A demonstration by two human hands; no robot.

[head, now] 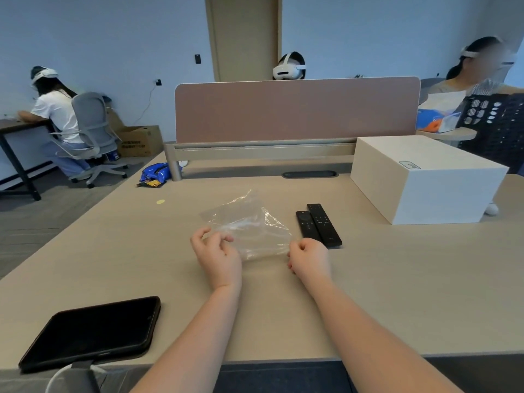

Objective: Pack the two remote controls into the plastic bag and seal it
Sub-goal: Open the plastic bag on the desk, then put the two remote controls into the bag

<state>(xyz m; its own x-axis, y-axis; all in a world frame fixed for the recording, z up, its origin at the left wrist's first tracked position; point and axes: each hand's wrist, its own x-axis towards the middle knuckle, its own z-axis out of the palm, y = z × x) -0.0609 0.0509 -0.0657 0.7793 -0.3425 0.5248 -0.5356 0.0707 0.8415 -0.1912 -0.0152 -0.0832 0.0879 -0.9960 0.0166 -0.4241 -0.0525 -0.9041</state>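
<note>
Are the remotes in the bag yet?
Not yet. Both remote controls lie side by side on the desk, outside the plastic bag. The left hand and right hand are at the bag's near edge. Packing and sealing remain.

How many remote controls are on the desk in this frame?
2. The shorter remote and the longer remote lie side by side on the desk, right of the plastic bag, outside it. None appear hidden.
</note>
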